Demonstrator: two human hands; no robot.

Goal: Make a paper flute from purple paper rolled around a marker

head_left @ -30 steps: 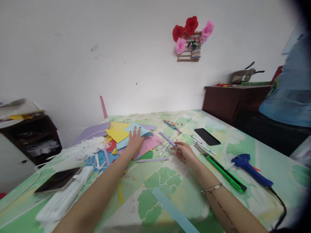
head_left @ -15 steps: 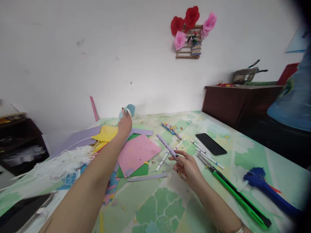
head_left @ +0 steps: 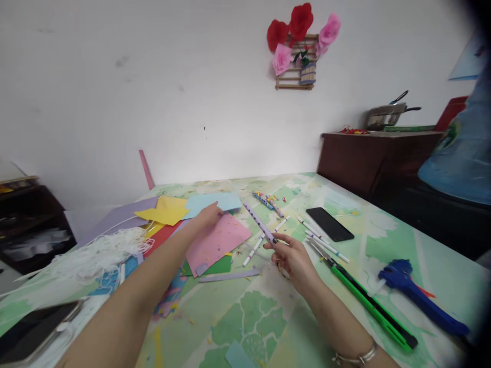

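Note:
My right hand [head_left: 289, 255] pinches the near end of a slim lilac paper tube with dark spots [head_left: 258, 221]. The tube points up and away to the left. Across the table, my left hand [head_left: 210, 215] is at the near edge of a light blue paper sheet [head_left: 203, 201], above a pink sheet [head_left: 220, 237]. Its fingers are largely hidden behind the back of the hand, so I cannot make out whether they grip the blue sheet. White sticks with coloured bands [head_left: 253, 250] lie below the tube. A lilac paper strip [head_left: 230, 276] rests nearer to me.
To the right are a black phone [head_left: 330, 224], a green utility knife [head_left: 372, 301] with its blade out and a blue glue gun [head_left: 420, 296]. At left lie tangled white string [head_left: 103, 255], yellow paper [head_left: 163, 214] and another phone [head_left: 34, 332]. Spotted paper tubes [head_left: 266, 202] lie farther back.
The light blue sheet, raised and curled in my left hand before, now lies nearly flat on the papers. My left hand has come down and slightly right. My right hand still holds the tube.

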